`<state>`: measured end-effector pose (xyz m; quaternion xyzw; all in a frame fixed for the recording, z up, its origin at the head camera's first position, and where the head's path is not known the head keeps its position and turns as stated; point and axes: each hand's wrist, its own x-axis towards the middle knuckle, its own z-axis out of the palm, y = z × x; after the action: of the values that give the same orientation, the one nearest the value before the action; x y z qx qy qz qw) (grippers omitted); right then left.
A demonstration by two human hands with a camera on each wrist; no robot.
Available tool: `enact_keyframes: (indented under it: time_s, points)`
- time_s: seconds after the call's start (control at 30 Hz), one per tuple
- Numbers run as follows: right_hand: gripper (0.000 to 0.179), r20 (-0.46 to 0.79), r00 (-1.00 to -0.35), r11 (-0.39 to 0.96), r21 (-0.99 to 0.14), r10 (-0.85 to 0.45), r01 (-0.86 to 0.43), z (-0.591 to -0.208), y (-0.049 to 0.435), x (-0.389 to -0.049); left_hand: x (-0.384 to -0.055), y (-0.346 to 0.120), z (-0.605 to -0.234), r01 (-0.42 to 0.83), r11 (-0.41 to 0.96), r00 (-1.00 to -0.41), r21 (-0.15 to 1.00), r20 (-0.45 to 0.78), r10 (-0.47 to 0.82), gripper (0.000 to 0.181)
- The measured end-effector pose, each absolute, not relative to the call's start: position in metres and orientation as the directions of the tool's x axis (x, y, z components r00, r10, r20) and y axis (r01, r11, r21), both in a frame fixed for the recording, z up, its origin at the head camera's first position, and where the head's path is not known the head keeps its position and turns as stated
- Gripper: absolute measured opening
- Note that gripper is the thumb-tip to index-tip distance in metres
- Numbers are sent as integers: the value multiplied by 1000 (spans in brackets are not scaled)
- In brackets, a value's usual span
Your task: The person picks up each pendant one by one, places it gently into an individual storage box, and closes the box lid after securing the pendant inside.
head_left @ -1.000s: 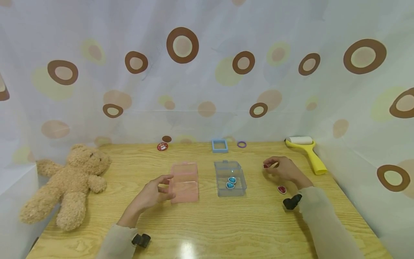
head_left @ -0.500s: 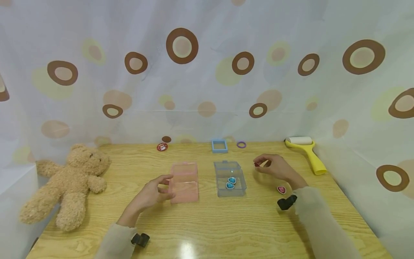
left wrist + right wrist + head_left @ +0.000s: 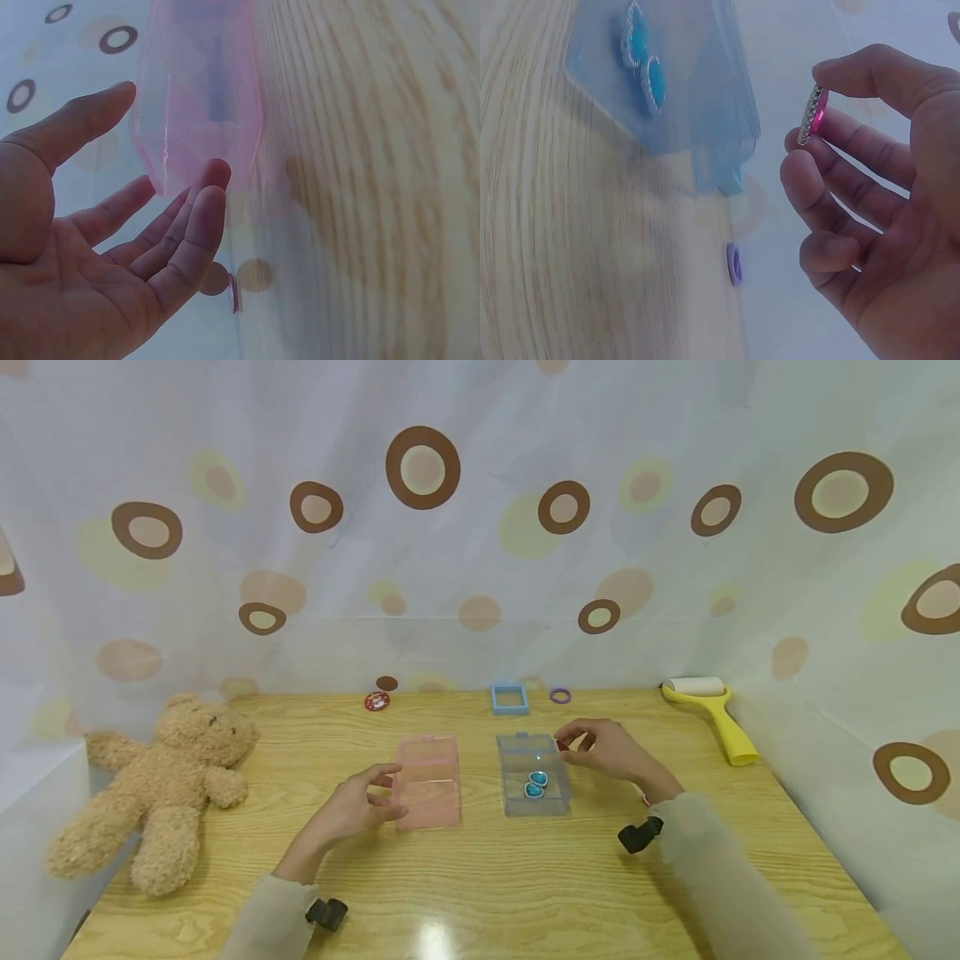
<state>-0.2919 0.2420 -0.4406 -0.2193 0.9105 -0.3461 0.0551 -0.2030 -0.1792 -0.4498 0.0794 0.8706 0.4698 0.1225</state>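
My right hand point(image 3: 607, 752) pinches a pink-red gem with a sparkling silver rim point(image 3: 815, 116) between thumb and fingertips, at the right side of the clear blue box point(image 3: 513, 806). Two blue gems point(image 3: 536, 783) with pale rims lie inside that box, whose lid stands back. A second red gem point(image 3: 646, 798) on the table is mostly covered by the right wrist. My left hand point(image 3: 356, 803), fingers relaxed and apart, is at the left edge of the pink clear box point(image 3: 427, 818). In the left wrist view nothing is between the left fingers point(image 3: 206, 225).
A teddy bear point(image 3: 168, 777) lies at the left. Along the back are a red patterned disc point(image 3: 377, 701), a light-blue square frame point(image 3: 510, 710) and a purple ring point(image 3: 560, 695). A yellow-handled lint roller point(image 3: 716, 714) lies at the back right, near the patterned curtain.
My right hand has moved left with the red gem, from the right of the table to the blue box's edge. The left hand has stayed by the pink box.
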Motion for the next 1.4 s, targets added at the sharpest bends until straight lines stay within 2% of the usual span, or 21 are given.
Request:
enact_keyframes:
  time_s: [0.67,1.4]
  points:
    - [31,70,-849,588,-690,-524,-421,-436,190,-287,-208,-180,-453,28,568,-958,822,-140,249,73]
    - [26,70,-777,556,-659,-626,-507,-429,135,-278,-210,-179,-454,45,570,-956,821,-130,264,73]
